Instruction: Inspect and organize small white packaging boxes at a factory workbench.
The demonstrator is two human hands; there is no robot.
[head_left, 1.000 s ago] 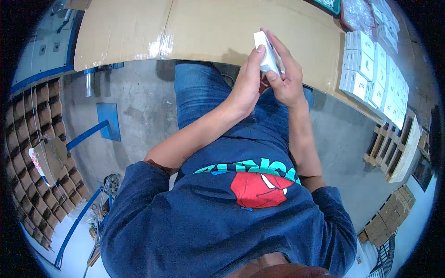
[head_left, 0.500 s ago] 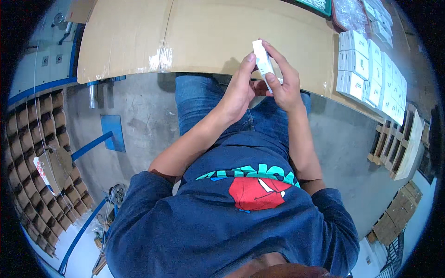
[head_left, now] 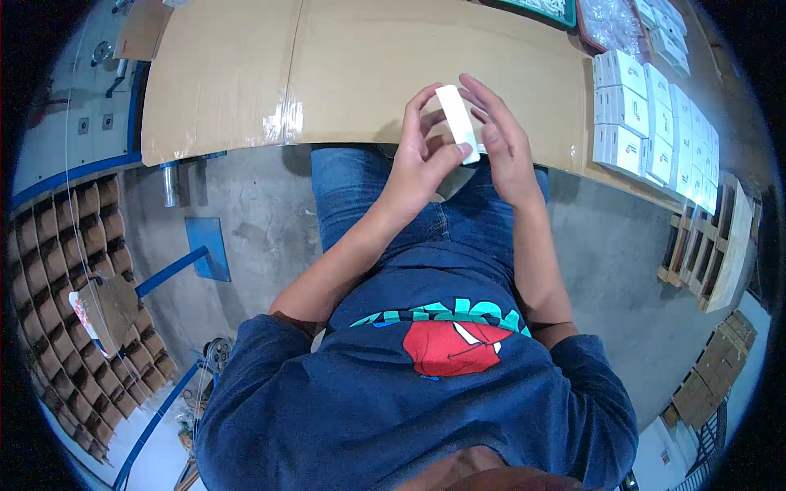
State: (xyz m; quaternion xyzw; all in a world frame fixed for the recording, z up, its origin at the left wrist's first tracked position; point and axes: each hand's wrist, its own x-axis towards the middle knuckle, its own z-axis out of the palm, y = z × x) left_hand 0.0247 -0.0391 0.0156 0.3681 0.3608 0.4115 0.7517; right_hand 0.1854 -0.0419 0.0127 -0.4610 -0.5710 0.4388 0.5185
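Observation:
A narrow white box (head_left: 457,121) is held upright and slightly tilted over the table's front edge. My left hand (head_left: 422,159) grips it, the thumb pressed on its lower end and the fingers behind its left side. Close by on the right, my right hand (head_left: 509,155) has its fingers stretched and apart. Whether a right fingertip touches the box's far side is hidden. The side of the box facing me looks plain white.
Cardboard covers the table (head_left: 360,74). Stacked white boxes (head_left: 626,114) stand at its right end, near a red tray (head_left: 610,29) of clear plastic bags and a green tray (head_left: 544,8) of small white parts. A wooden pallet (head_left: 712,245) lies to the right; a cardboard divider grid (head_left: 74,303) is at left.
The box has turned so a broader plain side faces me. My right hand's thumb and fingers have come off its near side and spread, while my left thumb has moved onto its lower end.

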